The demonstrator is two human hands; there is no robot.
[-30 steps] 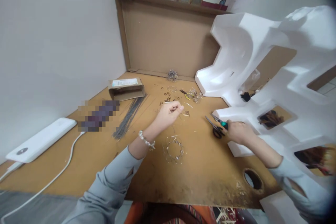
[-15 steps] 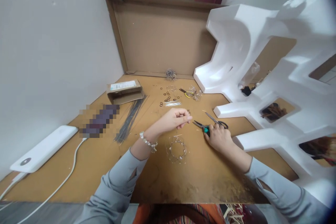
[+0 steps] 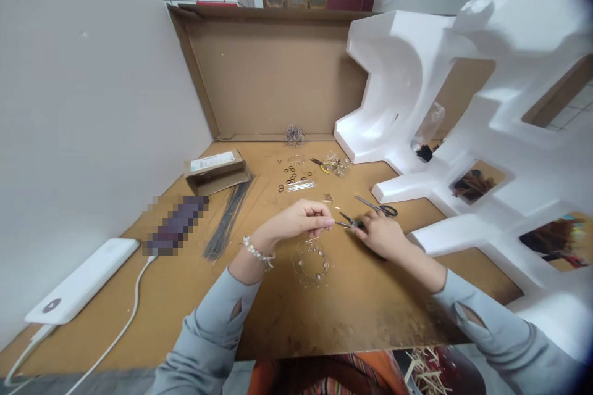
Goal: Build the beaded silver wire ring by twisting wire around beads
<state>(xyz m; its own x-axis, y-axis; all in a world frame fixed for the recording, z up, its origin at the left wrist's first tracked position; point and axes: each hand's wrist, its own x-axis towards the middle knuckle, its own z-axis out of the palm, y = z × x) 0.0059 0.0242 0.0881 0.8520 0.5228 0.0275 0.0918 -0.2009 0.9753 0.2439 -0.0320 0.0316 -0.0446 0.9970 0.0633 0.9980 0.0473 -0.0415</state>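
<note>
My left hand (image 3: pixel 308 220) is closed in a pinch, thumb against forefinger, on something too small to make out. My right hand (image 3: pixel 380 234) is wrapped round a pair of pliers (image 3: pixel 353 224); its palm hides most of the handles. The plier jaws are apart and point left, one tip close to my left fingertips. Just below my left hand lies a wire ring with clear beads (image 3: pixel 315 265), flat on the table. Scissors (image 3: pixel 376 205) with dark handles rest beyond my right hand.
Behind lie small dark rings (image 3: pixel 291 176), silvery rods (image 3: pixel 301 185), yellow-handled pliers (image 3: pixel 324 166) and a wire tangle (image 3: pixel 294 135). Left are grey wires (image 3: pixel 228 216), a small open carton (image 3: pixel 217 174) and a white power bank (image 3: pixel 83 281). White foam packing (image 3: pixel 393 105) stands right.
My right hand has picked up the pliers and brought their jaws left to my left fingertips. My left hand remains pinched. The view has shifted slightly.
</note>
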